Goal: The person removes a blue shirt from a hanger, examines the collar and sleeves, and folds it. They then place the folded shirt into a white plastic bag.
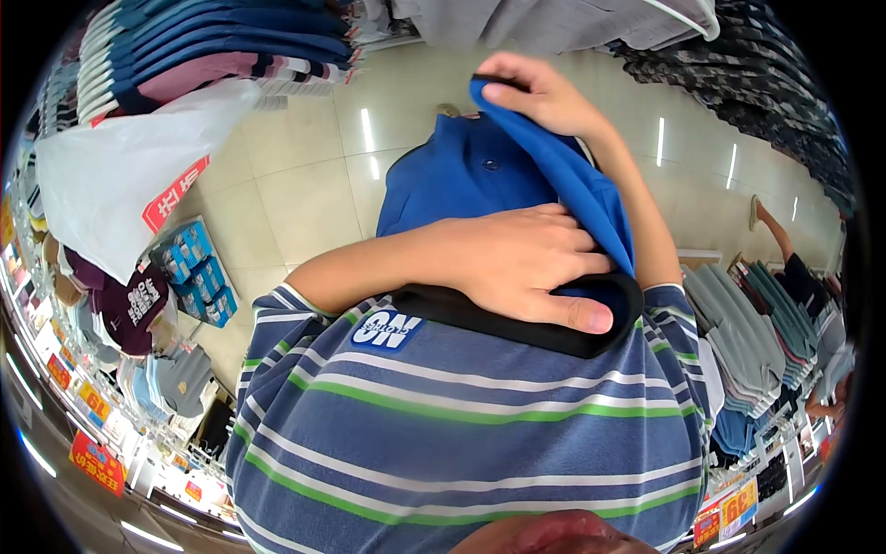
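Observation:
A blue garment (443, 171) with black edging hangs in front of my chest, a small round mark on its cloth. My left hand (526, 263) lies across it, back upward, fingers curled at a raised blue fold and thumb along the thick black band (443, 307). My right hand (544, 97) reaches farther out and pinches the garment's far black-trimmed edge between thumb and fingers. Between the two hands the cloth is pulled into a long fold, which hides some of my left fingertips.
Racks of hanging shirts (240, 37) stand at upper left, with more clothes (738, 323) at right and patterned garments (766, 83) at upper right. A white plastic bag (120, 175) and blue boxes (194, 268) are at left. Beyond the garment lies tiled floor (295, 175). Another person's arm (775, 231) shows at right.

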Available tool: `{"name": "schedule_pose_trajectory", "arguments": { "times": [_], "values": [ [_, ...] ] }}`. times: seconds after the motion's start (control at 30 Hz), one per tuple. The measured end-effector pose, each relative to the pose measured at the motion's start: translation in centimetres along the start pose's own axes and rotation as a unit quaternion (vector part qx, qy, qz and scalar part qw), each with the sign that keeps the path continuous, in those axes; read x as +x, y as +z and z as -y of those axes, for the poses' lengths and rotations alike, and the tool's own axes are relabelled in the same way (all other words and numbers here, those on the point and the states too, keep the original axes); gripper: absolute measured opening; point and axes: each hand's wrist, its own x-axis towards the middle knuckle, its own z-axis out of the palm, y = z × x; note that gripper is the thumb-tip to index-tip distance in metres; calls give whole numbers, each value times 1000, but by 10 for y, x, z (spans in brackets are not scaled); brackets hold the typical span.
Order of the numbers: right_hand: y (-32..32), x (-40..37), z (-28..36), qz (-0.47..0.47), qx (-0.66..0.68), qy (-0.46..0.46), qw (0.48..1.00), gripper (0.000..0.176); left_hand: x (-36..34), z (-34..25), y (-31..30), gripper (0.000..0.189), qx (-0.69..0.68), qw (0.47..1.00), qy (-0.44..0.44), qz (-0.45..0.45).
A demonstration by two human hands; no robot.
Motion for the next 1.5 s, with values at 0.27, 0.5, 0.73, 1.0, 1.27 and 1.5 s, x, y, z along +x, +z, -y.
{"name": "schedule_pose_trajectory", "arguments": {
  "times": [0.27, 0.5, 0.73, 1.0, 1.27, 1.5],
  "values": [
    [46, 48, -59, 145, -172, 82, 971, 25, -9, -18, -4, 74, 66, 992, -108, -10],
    [54, 51, -66, 158, -345, 173, 909, 47, -14, -16, 4, 69, 77, 990, -102, -57],
    [15, 62, -73, 33, -98, 173, 980, 46, -17, -21, 5, 56, 74, 985, -109, -116],
    [54, 73, -101, 200, -374, 157, 892, 45, -7, -20, 2, 50, 59, 990, -109, -69],
    [2, 51, -40, -20, 44, 135, 990, 18, -16, -17, 0, 55, -26, 989, -111, -94],
    [-29, 3, -2, -197, 269, 18, 943, 27, -29, -24, -9, 60, -92, 988, -90, -88]
  ]
}}
